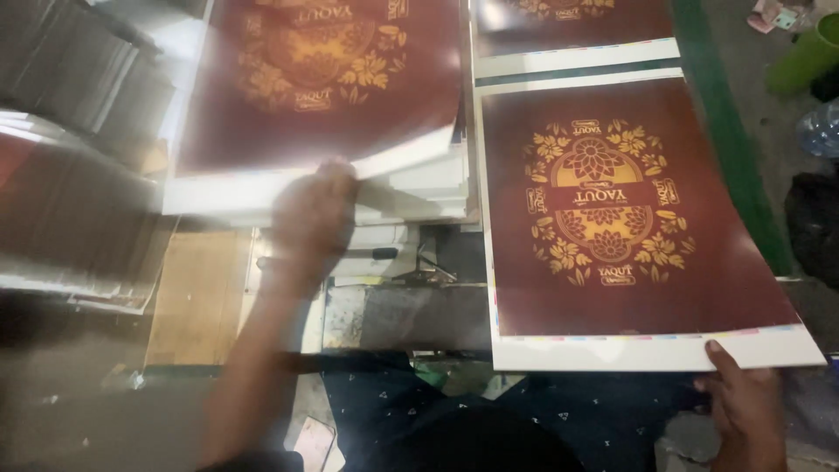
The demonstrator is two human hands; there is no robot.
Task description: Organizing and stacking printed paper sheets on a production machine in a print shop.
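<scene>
Left hand (pixel 313 214) is gripping the near edge of a stack of printed sheets (pixel 323 79), dark maroon with a gold floral emblem; the top sheets are bowing upward and are motion-blurred. Right hand (pixel 747 406) is pinching the near right corner of a separate sheet (pixel 629 227) of the same print, thumb lying on its white margin. This sheet is lying flat, just beside the stack. A green container (pixel 804 57) is standing at the upper right.
</scene>
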